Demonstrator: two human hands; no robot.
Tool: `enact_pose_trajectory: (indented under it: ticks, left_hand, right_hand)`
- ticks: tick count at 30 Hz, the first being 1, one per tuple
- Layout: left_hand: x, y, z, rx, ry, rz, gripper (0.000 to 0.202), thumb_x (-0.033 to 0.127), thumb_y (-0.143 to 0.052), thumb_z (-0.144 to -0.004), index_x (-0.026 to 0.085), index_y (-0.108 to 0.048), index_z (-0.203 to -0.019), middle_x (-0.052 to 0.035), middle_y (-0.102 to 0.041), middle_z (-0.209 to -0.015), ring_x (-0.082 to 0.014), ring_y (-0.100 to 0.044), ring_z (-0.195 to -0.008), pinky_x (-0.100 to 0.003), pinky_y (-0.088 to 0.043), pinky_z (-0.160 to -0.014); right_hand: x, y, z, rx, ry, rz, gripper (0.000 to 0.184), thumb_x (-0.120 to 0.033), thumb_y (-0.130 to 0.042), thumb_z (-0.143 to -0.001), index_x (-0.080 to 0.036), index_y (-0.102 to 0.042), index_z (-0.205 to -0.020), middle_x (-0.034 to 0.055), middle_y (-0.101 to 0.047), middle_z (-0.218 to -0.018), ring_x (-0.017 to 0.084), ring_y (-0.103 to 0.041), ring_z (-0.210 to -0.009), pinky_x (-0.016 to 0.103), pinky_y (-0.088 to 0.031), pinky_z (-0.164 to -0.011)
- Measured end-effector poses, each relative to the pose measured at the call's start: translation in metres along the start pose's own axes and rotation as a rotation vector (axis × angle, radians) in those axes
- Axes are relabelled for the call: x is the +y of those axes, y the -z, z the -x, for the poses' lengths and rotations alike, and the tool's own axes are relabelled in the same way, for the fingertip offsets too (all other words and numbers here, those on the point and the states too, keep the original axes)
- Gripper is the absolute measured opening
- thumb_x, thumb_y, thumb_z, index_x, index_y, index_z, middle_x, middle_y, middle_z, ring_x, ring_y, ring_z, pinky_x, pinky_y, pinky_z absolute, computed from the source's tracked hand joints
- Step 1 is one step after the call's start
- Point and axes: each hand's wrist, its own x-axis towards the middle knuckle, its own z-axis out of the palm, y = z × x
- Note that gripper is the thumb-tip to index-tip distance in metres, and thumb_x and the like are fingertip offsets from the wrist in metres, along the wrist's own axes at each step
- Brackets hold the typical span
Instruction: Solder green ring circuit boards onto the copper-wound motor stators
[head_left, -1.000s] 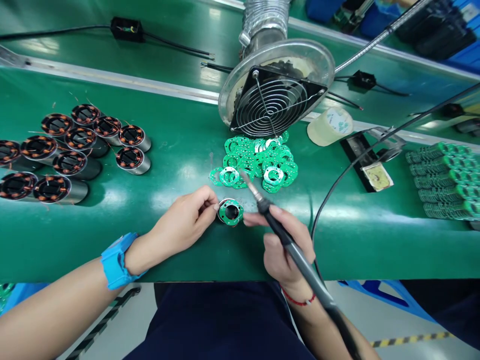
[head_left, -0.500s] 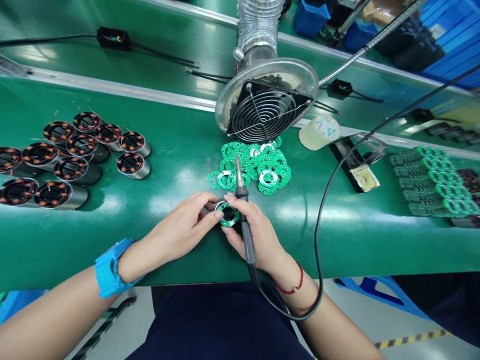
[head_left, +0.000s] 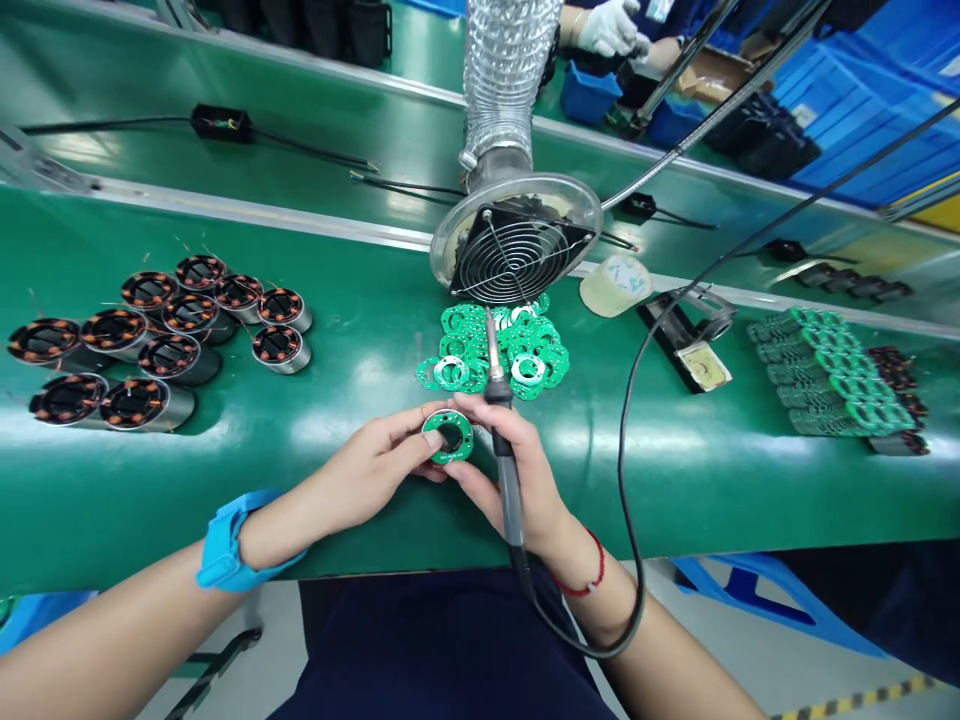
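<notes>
Head view: a small metal motor cylinder capped with a green ring-shaped circuit board [head_left: 448, 437] is pinched above the green belt [head_left: 360, 330] by left hand [head_left: 375, 470] and right hand [head_left: 517, 475], whose black-handled soldering iron [head_left: 504, 440] is gripped tip-away, so soldering seemingly calls for turning it.

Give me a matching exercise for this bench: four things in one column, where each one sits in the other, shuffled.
Things:
1. soldering iron
2. loose green ring boards
3. copper-wound stators
4. tape roll

Places:
A. far left of the green mat
B. in the right hand
C. heaped just under the fan
D. right of the fan, by the metal rail

Pairs: 1-B, 2-C, 3-A, 4-D
</notes>
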Motion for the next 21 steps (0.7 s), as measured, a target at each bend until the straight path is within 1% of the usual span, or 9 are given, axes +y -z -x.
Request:
enact_pose_trajectory:
  ticks: [2,5,7,10,13,15,17,19,21]
  left_hand:
    - [0.000,0.000,0.001,-0.013,0.035,0.094,0.036,0.036,-0.054,-0.094,0.019,-0.066,-0.124,-0.0064,-0.071,-0.122,-0.0199,-0.068,-0.099,-0.033,-0.056,-0.090]
    - [0.000,-0.001,0.002,-0.009,0.036,0.200,0.038,0.036,-0.058,-0.094,0.020,-0.066,-0.127,-0.0051,-0.070,-0.126,-0.0210,-0.065,-0.111,-0.031,-0.055,-0.094]
    - [0.001,0.000,0.003,-0.005,0.027,0.229,0.039,0.034,-0.059,-0.094,0.022,-0.064,-0.130,-0.0038,-0.068,-0.130,-0.0210,-0.064,-0.117,-0.030,-0.054,-0.096]
    - [0.004,0.000,0.005,0.017,-0.009,0.212,0.039,0.033,-0.059,-0.093,0.023,-0.064,-0.131,-0.0026,-0.067,-0.134,-0.0207,-0.062,-0.122,-0.030,-0.052,-0.102]
    - [0.005,-0.003,0.006,0.072,-0.060,0.152,0.039,0.030,-0.058,-0.092,0.020,-0.065,-0.129,-0.0031,-0.068,-0.133,-0.0213,-0.058,-0.128,-0.030,-0.048,-0.107]
    - [0.005,-0.006,0.006,0.117,-0.087,0.122,0.041,0.028,-0.058,-0.090,0.018,-0.065,-0.129,-0.0041,-0.068,-0.133,-0.0218,-0.059,-0.128,-0.031,-0.049,-0.107]
    - [0.003,-0.009,0.005,0.154,-0.108,0.102,0.044,0.027,-0.058,-0.088,0.016,-0.064,-0.131,-0.0050,-0.069,-0.132,-0.0222,-0.061,-0.124,-0.033,-0.050,-0.105]
    - [0.002,-0.009,0.004,0.179,-0.119,0.087,0.046,0.028,-0.058,-0.087,0.016,-0.063,-0.131,-0.0052,-0.069,-0.131,-0.0229,-0.062,-0.123,-0.035,-0.051,-0.105]
    - [0.002,-0.008,0.004,0.182,-0.107,0.077,0.047,0.029,-0.059,-0.086,0.016,-0.064,-0.131,-0.0053,-0.070,-0.130,-0.0243,-0.062,-0.124,-0.036,-0.051,-0.105]
  right_hand:
    - [-0.004,0.000,0.000,0.017,-0.024,-0.048,0.058,-0.015,-0.064,-0.091,-0.028,-0.038,-0.142,0.0133,-0.060,-0.137,0.025,-0.061,-0.127,0.047,-0.054,-0.105]
    - [-0.008,-0.003,-0.001,0.032,-0.007,-0.068,0.060,-0.012,-0.062,-0.091,-0.028,-0.038,-0.143,0.0128,-0.058,-0.141,0.024,-0.057,-0.133,0.046,-0.051,-0.110]
    - [-0.009,-0.008,0.000,0.047,0.008,-0.068,0.060,-0.010,-0.060,-0.092,-0.027,-0.037,-0.144,0.0126,-0.057,-0.142,0.023,-0.055,-0.135,0.046,-0.050,-0.111]
    - [-0.009,-0.018,0.002,0.118,0.019,-0.064,0.062,-0.008,-0.059,-0.091,-0.029,-0.036,-0.144,0.0119,-0.056,-0.141,0.024,-0.056,-0.132,0.048,-0.051,-0.109]
    - [-0.009,-0.032,0.004,0.219,0.017,-0.086,0.061,-0.008,-0.056,-0.091,-0.030,-0.036,-0.144,0.0109,-0.056,-0.138,0.025,-0.057,-0.130,0.052,-0.051,-0.108]
    - [-0.010,-0.041,0.004,0.293,0.000,-0.103,0.057,-0.008,-0.052,-0.092,-0.031,-0.037,-0.142,0.0103,-0.057,-0.135,0.024,-0.058,-0.127,0.052,-0.052,-0.106]
    - [-0.011,-0.046,0.004,0.346,-0.028,-0.106,0.053,-0.008,-0.048,-0.094,-0.032,-0.038,-0.140,0.0098,-0.057,-0.131,0.023,-0.059,-0.124,0.051,-0.054,-0.104]
    - [-0.011,-0.045,0.003,0.329,-0.065,-0.110,0.050,-0.009,-0.046,-0.095,-0.032,-0.040,-0.139,0.0095,-0.058,-0.130,0.022,-0.060,-0.123,0.050,-0.053,-0.105]
    - [-0.011,-0.037,0.002,0.261,-0.103,-0.136,0.050,-0.012,-0.051,-0.094,-0.031,-0.040,-0.139,0.0100,-0.059,-0.131,0.023,-0.060,-0.123,0.049,-0.053,-0.106]
